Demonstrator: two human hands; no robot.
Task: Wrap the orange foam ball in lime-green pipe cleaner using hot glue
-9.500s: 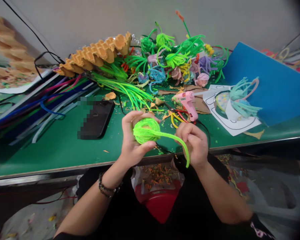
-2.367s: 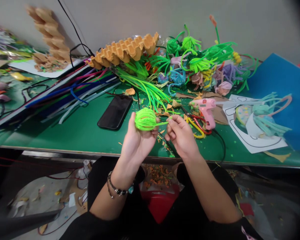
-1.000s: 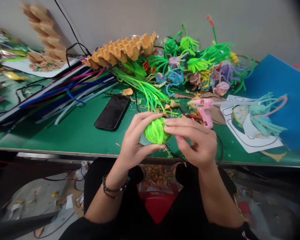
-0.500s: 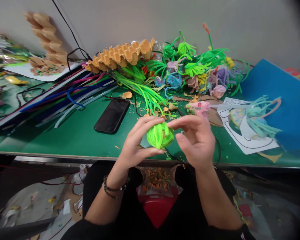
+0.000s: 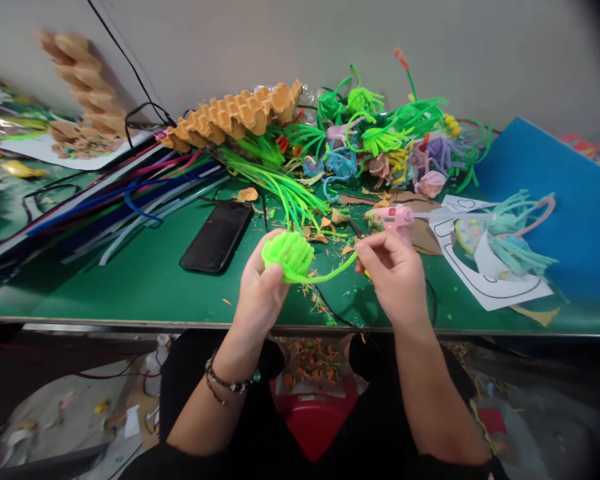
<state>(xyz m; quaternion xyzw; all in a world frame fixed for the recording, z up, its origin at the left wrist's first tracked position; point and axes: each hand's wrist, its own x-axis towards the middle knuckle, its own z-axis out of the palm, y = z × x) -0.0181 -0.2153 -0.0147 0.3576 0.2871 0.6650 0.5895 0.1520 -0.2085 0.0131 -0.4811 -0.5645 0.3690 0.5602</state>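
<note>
My left hand [image 5: 260, 293] is closed around a ball of wound neon-green pipe cleaner [image 5: 286, 253], held just above the front of the green table [image 5: 130, 280]. A loose green tail [image 5: 330, 273] runs from the ball to the right. My right hand [image 5: 393, 277] pinches the end of that tail between thumb and fingers, a short way right of the ball.
A black phone [image 5: 217, 227] lies left of my hands. A pink glue gun [image 5: 393, 217] and scissors sit behind my right hand. Farther back are egg cartons [image 5: 230, 117], a heap of coloured pipe-cleaner shapes [image 5: 380, 140], long pipe cleaners [image 5: 130, 193], blue foam sheet [image 5: 555, 193] and printed paper [image 5: 480, 267].
My right hand has left the ball and drawn the green tail out to the right. The ball has shifted slightly left and up in my left hand.
</note>
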